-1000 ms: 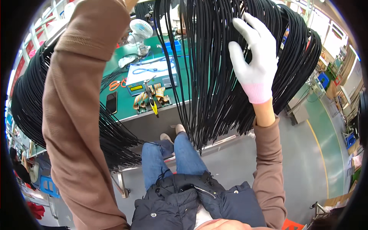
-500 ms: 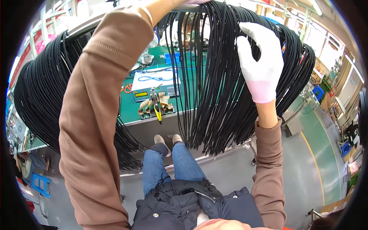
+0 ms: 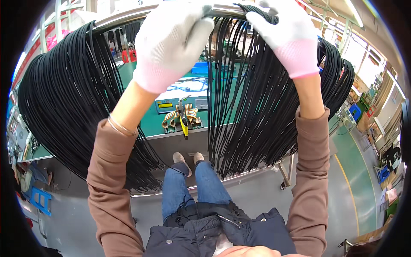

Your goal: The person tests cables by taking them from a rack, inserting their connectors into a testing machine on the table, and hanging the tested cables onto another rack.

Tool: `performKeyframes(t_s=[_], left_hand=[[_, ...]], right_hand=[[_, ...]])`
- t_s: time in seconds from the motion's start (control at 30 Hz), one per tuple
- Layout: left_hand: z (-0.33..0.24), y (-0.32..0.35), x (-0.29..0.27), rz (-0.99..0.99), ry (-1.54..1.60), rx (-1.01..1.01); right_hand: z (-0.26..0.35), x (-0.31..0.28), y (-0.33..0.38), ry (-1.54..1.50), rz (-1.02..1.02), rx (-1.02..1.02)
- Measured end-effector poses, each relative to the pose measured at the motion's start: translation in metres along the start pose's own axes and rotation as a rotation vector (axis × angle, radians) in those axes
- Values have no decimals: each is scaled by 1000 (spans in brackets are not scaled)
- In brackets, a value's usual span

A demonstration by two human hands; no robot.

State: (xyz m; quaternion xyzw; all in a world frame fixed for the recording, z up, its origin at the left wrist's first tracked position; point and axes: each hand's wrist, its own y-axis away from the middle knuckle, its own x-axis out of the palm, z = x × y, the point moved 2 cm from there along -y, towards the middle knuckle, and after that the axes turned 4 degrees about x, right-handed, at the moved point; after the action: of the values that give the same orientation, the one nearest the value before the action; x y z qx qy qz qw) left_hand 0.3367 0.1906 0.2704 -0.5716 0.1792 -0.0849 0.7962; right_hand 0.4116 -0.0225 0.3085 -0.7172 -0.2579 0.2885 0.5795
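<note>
My left hand [image 3: 169, 45], in a white glove with a pink cuff, is closed over the shiny metal rail [image 3: 126, 17]; its fingertips are partly hidden. My right hand [image 3: 291, 36], gloved alike, grips the top of a thick hank of black cables [image 3: 257, 115] where they bend over the rail. Its thumb lies at the near left side of the strands. Loose cable ends hang below it. Another wide bundle of black cables [image 3: 60, 98] drapes over the rail at the left, with neither hand on it.
Behind the cables stands a green-topped workbench [image 3: 150, 122] with a blue-grey tester box [image 3: 201, 103], striped ribbon cables and yellow-handled pliers [image 3: 184, 126]. A blue bin [image 3: 200, 67] lies farther back. Blue stools [image 3: 41, 200] stand on the grey floor at the left.
My left hand has come down into view onto the rail. My right hand has moved up from beside the hanging cables to their top. The right-hand strands have spread and shifted.
</note>
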Motion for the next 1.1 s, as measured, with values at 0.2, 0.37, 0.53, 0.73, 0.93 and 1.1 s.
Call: performKeyframes(t_s=[0.2, 0.37, 0.53, 0.73, 0.93, 1.1], left_hand=[[-13, 50, -3, -67, 46, 34], [-6, 83, 25, 31, 402, -594], [-12, 140, 65, -74, 696, -761], [-78, 284, 55, 165, 531, -1175], [-144, 426, 34, -63, 1422, -2743], [-139, 433, 48, -187, 1460, -2605]], right_hand=[[14, 19, -20, 440, 273, -22], [40, 38, -35, 773, 499, -66], [93, 39, 15, -645, 162, 199], [125, 116, 228, -1119, 596, 667], [174, 109, 343, -1408, 955, 1363], [200, 56, 362, -1469, 1144, 1149]])
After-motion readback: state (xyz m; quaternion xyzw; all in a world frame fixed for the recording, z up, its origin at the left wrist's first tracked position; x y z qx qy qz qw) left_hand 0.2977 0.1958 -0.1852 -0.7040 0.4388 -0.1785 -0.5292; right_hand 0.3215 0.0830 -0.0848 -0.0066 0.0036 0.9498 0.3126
